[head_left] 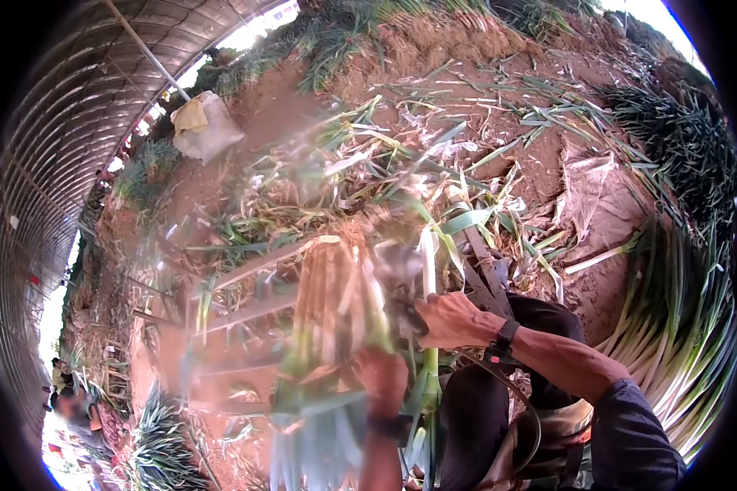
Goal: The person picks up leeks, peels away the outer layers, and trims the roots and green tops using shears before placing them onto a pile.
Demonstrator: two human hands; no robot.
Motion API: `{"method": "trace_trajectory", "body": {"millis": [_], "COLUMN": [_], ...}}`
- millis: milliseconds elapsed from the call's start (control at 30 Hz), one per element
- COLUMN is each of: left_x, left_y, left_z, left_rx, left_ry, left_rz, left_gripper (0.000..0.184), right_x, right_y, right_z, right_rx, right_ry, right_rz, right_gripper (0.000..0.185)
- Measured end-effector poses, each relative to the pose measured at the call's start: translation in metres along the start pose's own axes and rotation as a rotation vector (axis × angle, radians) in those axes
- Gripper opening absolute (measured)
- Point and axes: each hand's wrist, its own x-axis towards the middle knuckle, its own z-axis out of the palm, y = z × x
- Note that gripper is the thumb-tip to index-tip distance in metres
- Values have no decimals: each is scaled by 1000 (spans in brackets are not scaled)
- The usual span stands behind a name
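My right hand [454, 321], a dark watch on its wrist, is closed around a dark hand tool [406, 315] whose shape is blurred. A thin hose [539, 421] curves away beneath that hand. One long green onion [429, 260] stands upright against my right fingers, white part up; whether they grip it too I cannot tell. Left of it, a bundle of long green onions [323, 303] lies on a metal frame [254, 270], roots away from me and leaves toward me. Over the bundle's near part is my left hand [381, 378], its fingers smeared by motion.
Peeled leaves and skins [344, 172] are heaped beyond the frame. To the right lie a large pile of long green onions [671, 344] and a flattened sack [594, 192] on bare soil. A pale bag [205, 127] hangs on a pole at upper left. People [78, 405] are at far left.
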Motion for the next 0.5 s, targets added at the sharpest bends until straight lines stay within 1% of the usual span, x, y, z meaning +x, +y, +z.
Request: {"method": "trace_trajectory", "body": {"millis": [100,133,167,200,267,367,467,500], "left_x": [7,9,11,12,13,15,21,22], "left_y": [2,3,3,3,5,12,10,7], "left_z": [13,15,18,20,18,9,1,2], "left_rx": [11,16,-4,3,17,-84,-59,-126], "left_ry": [17,21,68,42,-11,-147,-259,-253], "left_rz": [-31,-43,-51,-58,-70,-221,-188,-183], "left_gripper": [44,43,42,43,45,45,46,47], "right_x": [20,23,25,28,44,62,80,84], "right_y": [4,6,3,1,11,18,26,28], "right_z": [1,2,-1,-4,8,15,17,18], "right_rx": [-52,-33,-14,5,44,54,32,23], "right_ry": [-62,-5,53,110,125,86,59,57], "right_rz": [18,0,-16,-32,-29,30,72,79], "right_gripper": [53,54,55,57,61,67,70,70]}}
